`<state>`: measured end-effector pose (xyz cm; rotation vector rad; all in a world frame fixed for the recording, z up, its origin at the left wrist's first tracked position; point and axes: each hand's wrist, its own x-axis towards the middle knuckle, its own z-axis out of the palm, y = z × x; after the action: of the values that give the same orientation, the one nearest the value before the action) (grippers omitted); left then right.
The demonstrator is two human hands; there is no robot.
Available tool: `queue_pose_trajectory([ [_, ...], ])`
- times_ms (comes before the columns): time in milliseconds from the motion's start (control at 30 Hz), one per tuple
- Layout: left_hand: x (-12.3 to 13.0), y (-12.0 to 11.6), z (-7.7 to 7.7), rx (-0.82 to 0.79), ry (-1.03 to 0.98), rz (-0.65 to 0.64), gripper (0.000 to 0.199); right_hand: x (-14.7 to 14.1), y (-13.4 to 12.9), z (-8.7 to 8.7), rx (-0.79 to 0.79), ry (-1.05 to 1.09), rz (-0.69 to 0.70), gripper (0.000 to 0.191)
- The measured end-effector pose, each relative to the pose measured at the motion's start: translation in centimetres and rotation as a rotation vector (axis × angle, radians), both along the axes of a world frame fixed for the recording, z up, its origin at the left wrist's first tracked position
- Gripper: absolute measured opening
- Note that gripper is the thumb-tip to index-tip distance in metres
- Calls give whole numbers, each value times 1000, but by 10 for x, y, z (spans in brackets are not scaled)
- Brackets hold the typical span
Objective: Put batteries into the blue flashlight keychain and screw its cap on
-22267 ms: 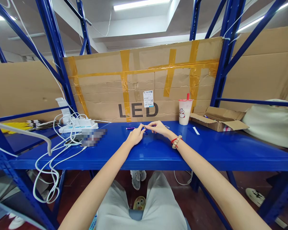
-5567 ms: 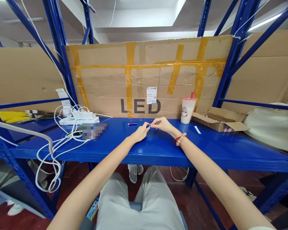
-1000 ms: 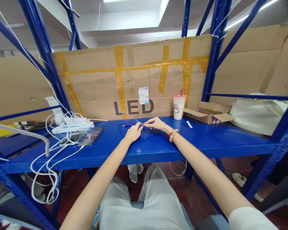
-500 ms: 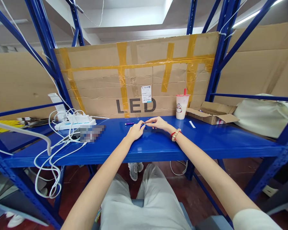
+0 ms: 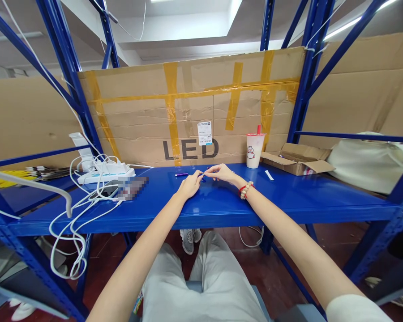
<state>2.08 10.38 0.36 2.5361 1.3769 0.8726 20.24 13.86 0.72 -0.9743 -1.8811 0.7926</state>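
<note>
Near the middle of the blue tabletop [image 5: 228,206], my left hand [image 5: 190,184] and my right hand [image 5: 220,172] meet fingertip to fingertip. Both are closed in a pinch around something small and dark, too small to make out between the fingers. A bit of blue shows just under the fingertips. Beyond my left hand, a purple-blue pen-like piece [image 5: 181,175] lies flat on the tabletop. A beaded bracelet with a red cord is on my right wrist.
A white cup [image 5: 255,150] with a red straw stands at the back right, near a small white strip [image 5: 269,175] and an open cardboard box [image 5: 297,159]. On the left lie a white power strip [image 5: 104,174] and tangled cables. A large cardboard sheet [image 5: 137,125] stands behind.
The view has shifted very slightly. My hands keep almost the same pose, fingertips together.
</note>
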Motion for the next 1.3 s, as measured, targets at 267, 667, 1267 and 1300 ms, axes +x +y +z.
queue_pose_trajectory([
  [267,-2,0,-2,8,-7,-14,22,-7,-9,1,-44,45,-2,43],
  [667,-6,0,-3,47,-54,-70,13,-11,-10,1,34,32,52,42],
  [1267,-5,6,-5,43,-134,-101,17,-14,-8,1,23,61,11,44],
  [1300,-5,6,-5,45,-132,-107,17,-14,-8,1,9,61,3,44],
])
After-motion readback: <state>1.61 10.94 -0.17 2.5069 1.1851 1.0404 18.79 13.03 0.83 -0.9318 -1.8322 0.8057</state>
